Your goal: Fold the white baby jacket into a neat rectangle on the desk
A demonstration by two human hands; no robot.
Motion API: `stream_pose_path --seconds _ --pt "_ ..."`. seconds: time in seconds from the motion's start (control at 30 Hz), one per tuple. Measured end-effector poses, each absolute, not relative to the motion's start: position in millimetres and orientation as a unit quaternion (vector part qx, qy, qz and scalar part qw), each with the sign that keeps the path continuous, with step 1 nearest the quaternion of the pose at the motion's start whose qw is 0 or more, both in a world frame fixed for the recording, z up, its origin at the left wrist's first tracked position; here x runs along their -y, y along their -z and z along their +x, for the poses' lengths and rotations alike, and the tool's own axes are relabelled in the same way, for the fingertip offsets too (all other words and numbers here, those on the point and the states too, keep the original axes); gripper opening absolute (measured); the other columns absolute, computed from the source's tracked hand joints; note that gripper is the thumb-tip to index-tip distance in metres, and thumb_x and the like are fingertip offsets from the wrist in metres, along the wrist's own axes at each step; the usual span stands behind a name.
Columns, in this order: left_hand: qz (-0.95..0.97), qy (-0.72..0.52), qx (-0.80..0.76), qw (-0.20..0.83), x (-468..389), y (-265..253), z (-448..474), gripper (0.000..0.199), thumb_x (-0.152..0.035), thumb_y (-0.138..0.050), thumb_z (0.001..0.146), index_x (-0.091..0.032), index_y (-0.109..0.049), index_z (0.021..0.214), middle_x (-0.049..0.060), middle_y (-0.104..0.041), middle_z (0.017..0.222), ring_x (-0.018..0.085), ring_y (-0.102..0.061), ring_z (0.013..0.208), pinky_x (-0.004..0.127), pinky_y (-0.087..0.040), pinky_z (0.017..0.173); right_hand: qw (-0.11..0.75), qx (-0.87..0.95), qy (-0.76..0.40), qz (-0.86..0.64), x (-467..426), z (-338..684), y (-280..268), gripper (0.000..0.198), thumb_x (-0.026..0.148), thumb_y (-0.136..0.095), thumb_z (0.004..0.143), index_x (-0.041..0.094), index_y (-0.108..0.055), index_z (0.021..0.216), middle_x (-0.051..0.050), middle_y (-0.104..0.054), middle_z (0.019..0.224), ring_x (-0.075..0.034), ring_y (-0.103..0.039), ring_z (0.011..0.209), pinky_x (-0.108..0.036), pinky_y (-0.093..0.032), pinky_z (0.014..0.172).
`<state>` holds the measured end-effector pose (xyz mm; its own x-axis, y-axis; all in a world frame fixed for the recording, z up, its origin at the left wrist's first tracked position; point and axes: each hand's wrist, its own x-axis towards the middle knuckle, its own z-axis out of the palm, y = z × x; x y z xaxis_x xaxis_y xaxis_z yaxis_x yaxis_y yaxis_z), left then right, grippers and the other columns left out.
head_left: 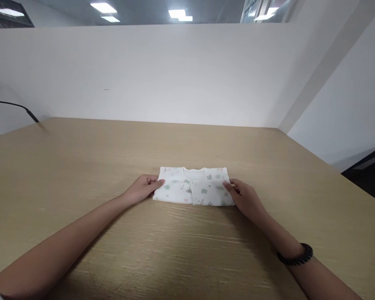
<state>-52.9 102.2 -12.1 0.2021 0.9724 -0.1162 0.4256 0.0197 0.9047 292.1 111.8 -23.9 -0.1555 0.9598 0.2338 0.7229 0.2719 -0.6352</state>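
Observation:
A small white baby shirt (195,187) with a print of little green and pink figures lies folded into a flat, wide rectangle on the wooden table. Its round neckline faces the far side, and a front seam runs down near the middle. At the left edge, my left hand (143,187) grips the cloth, thumb on top and fingers tucked beside and under it. My right hand (245,198) pinches the right edge in the same way, its thumb on the print. The fingers beneath the cloth are partly hidden.
The tan wooden table (128,143) spreads out on all sides. A white wall (175,75) rises behind it, and another stands at the right. At the far left a black cable (31,114) comes down to the table. A dark object (370,171) sits beyond the right edge.

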Motion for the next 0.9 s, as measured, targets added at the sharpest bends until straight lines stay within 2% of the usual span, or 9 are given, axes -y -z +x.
stream_pose_path --seconds 0.07,0.13,0.23,0.4,0.6,0.67,0.73,0.8,0.9 --pt "0.632 -0.297 -0.555 0.452 -101.8 11.6 -53.9 0.043 -0.056 -0.060 0.081 -0.017 -0.052 0.066 -0.003 -0.049 0.054 0.010 -0.042 0.050 0.022 -0.028 0.049 0.319 0.721 -0.200 -0.582 -108.4 291.1 23.4 0.040 0.055 -0.042 0.093 0.020 -0.061 0.100 0.000 -0.061 0.056 -0.019 -0.054 0.050 -0.029 -0.037 0.047" --pt "0.621 -0.301 -0.563 0.455 -101.2 10.7 -53.5 0.037 -0.052 -0.062 0.079 -0.017 -0.055 0.077 -0.003 -0.052 0.057 0.011 -0.044 0.051 0.022 -0.029 0.049 0.327 0.716 -0.195 -0.586 -106.0 290.2 23.4 0.042 0.050 -0.043 0.093 0.019 -0.055 0.118 0.003 -0.058 0.052 -0.019 -0.052 0.047 -0.030 -0.039 0.047" --pt "0.612 -0.297 -0.579 0.449 -98.9 7.1 -52.3 0.038 -0.049 -0.064 0.078 -0.017 -0.052 0.094 -0.005 -0.053 0.058 0.011 -0.044 0.051 0.023 -0.030 0.050 0.325 0.721 -0.186 -0.583 -104.2 289.1 23.4 0.048 0.046 -0.043 0.093 0.018 -0.045 0.133 0.006 -0.053 0.050 -0.020 -0.052 0.047 -0.030 -0.040 0.048" --pt "0.646 -0.252 -0.583 0.424 -90.0 -2.7 -50.5 0.047 -0.047 -0.067 0.077 -0.020 -0.043 0.107 -0.008 -0.053 0.061 0.013 -0.048 0.054 0.025 -0.033 0.054 0.318 0.733 -0.156 -0.581 -104.4 288.9 25.2 0.051 0.041 -0.042 0.093 0.018 -0.040 0.138 -0.002 -0.065 0.075 -0.022 -0.061 0.059 -0.034 -0.047 0.056" --pt "0.686 -0.212 -0.588 0.373 -85.0 -1.7 -49.2 0.055 -0.046 -0.063 0.080 -0.019 -0.036 0.119 -0.008 -0.053 0.064 0.016 -0.052 0.058 0.028 -0.037 0.057 0.274 0.789 -0.070 -0.546 -103.9 290.0 29.7 0.034 0.034 -0.040 0.095 0.023 -0.057 0.122 -0.011 -0.067 0.105 -0.027 -0.066 0.091 -0.040 -0.052 0.078" --pt "0.711 -0.226 -0.588 0.310 -83.2 2.8 -48.7 0.061 -0.043 -0.063 0.079 -0.016 -0.034 0.124 -0.001 -0.059 0.077 0.020 -0.058 0.070 0.032 -0.044 0.064 0.232 0.803 -0.044 -0.547 -100.9 289.5 30.6 0.034 0.033 -0.037 0.097 0.021 -0.060 0.120 -0.013 -0.067 0.108 -0.027 -0.065 0.093 -0.042 -0.052 0.082" --pt "0.743 -0.260 -0.582 0.203 -78.6 6.5 -45.6 0.063 -0.038 -0.063 0.078 -0.014 -0.033 0.129 0.011 -0.060 0.102 0.028 -0.060 0.097 0.042 -0.048 0.082 0.204 0.806 0.006 -0.555 -96.5 287.5 31.1 0.037 0.032 -0.036 0.099 0.019 -0.061 0.122 -0.017 -0.065 0.116 -0.031 -0.063 0.104 -0.047 -0.050 0.089" --pt "0.780 -0.278 -0.551 0.101 -71.0 7.7 -39.3 0.061 -0.035 -0.058 0.084 -0.013 -0.033 0.135 0.020 -0.050 0.128 0.034 -0.048 0.123 0.050 -0.040 0.102 0.200 0.800 0.062 -0.562 -91.4 283.8 31.5 0.041 0.033 -0.034 0.100 0.017 -0.059 0.128 -0.019 -0.060 0.131 -0.035 -0.054 0.121 -0.054 -0.044 0.098" --pt "0.857 -0.213 -0.467 0.041 -59.0 7.5 -28.6 0.062 -0.039 -0.045 0.097 -0.017 -0.022 0.150 0.019 -0.030 0.155 0.034 -0.026 0.144 0.051 -0.023 0.116 0.181 0.813 0.076 -0.549 -84.9 277.2 32.8 0.050 0.038 -0.028 0.102 0.019 -0.044 0.145 -0.016 -0.042 0.152 -0.035 -0.035 0.141 -0.062 -0.032 0.109"
